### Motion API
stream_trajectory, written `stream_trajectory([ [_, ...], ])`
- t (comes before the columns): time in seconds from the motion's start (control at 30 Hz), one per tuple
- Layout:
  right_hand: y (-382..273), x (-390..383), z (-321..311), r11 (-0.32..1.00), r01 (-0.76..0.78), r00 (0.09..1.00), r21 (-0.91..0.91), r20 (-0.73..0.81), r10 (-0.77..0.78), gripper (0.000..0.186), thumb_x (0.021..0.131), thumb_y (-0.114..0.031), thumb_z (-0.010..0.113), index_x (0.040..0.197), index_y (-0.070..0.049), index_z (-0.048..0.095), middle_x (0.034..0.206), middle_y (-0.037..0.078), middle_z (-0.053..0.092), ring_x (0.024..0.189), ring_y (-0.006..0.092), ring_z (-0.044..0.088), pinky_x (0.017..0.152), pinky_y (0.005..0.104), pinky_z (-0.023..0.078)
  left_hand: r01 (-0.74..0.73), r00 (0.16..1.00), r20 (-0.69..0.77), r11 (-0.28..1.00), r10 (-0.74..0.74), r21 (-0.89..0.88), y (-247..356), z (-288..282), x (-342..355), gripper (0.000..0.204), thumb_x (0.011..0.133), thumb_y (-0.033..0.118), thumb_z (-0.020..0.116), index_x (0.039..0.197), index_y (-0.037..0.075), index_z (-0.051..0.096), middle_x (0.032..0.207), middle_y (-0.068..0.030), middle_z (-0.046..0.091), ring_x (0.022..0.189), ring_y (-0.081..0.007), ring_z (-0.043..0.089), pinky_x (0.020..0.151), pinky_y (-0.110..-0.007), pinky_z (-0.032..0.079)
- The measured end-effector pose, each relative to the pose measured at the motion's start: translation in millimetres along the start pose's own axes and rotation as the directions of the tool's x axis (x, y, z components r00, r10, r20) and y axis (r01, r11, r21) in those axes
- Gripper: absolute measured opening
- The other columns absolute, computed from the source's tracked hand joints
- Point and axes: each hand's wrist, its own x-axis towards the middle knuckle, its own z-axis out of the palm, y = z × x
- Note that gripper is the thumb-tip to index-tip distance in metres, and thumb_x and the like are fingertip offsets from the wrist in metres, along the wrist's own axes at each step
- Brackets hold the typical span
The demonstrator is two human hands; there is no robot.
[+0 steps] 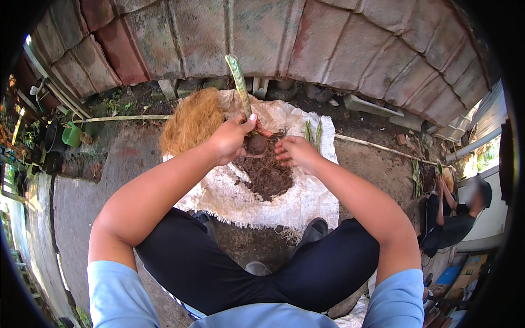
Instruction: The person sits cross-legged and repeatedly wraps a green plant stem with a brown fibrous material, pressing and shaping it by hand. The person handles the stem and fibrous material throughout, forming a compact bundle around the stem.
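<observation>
My left hand (232, 141) is closed around the lower part of an upright snake plant leaf (239, 82), green and mottled, with its thumb against the stem. A rounded brown clump (256, 144) shows just under the leaf's base, beside those fingers. To its right my right hand (298, 153) is at the edge of the dark soil heap (270, 177), its fingers a little bent and apart; I see nothing gripped in it. The soil lies on a white woven sack (210, 192). Past the right hand, more snake plant leaves (319, 134) rest on the sack.
Brown fibre (192, 121) is heaped at the sack's left. A thin pole (131, 117) lies on the ground behind, below low roof tiles (202, 38). A green pot (71, 134) stands far left. Another person (456, 224) sits at the right, holding a leaf.
</observation>
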Motion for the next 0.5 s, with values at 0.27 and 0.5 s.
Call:
stream_trajectory([
  [0.27,84.6,77.2,-4.7,0.609,-0.113,0.962,-0.785,-0.239,-0.131,0.012,0.091,-0.017,0.070,0.085,-0.008,0.075,0.081,0.010,0.075,0.080,0.0270,0.073,0.077,0.0386,0.057,0.072,0.996,-0.070,0.990,-0.064,0.119,-1.2,-3.5,6.2,0.036,0.109,0.041,0.046,0.126,0.009,0.049,0.110,-0.0104,0.070,0.091,-0.0198,0.068,0.078,-0.044,0.059],
  [0.5,191.8,111.8,25.5,0.671,0.137,0.847,-0.729,-0.265,-0.461,0.011,0.079,-0.004,0.075,0.089,-0.007,0.073,0.089,0.013,0.070,0.086,0.0322,0.068,0.080,0.0426,0.055,0.071,0.994,-0.094,0.989,-0.059,0.131,-1.9,-6.6,25.4,0.039,0.106,0.040,0.053,0.127,0.008,0.051,0.110,-0.0093,0.071,0.088,-0.0184,0.068,0.075,-0.040,0.057],
])
